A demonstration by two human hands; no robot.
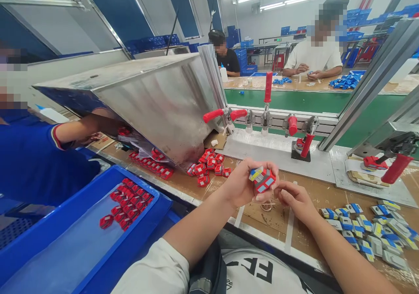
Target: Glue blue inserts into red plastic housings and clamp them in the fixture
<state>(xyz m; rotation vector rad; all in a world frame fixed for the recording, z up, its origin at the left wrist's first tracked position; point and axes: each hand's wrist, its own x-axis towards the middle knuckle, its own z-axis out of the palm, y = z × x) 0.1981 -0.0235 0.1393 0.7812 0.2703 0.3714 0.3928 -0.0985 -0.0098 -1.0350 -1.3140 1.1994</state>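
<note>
The left hand is clamped on a red-and-grey piece, thumb and fingers round its edges, with a yellow-and-grey part and pale blue patches on the side turned up. The piece is held above the worktable, in front of the person's chest. The right hand is just beside it, fingers loosely curled toward the left fingertips; from this angle one cannot tell whether it grips anything or touches the piece.

Left of the hands, a loose pile of red pieces lies by the lower edge of a slanted metal hood. To the right, grey, blue and yellow parts are scattered over the tabletop. Behind the hands is a metal plate with a row of red-handled clamps along its far side; a black block sits under one of them.

Farther left, a blue tray has red pieces grouped at one end. A co-worker in a blue shirt reaches an arm under the hood. Across the way, a person in a white shirt sits near a heap of blue pieces.
</note>
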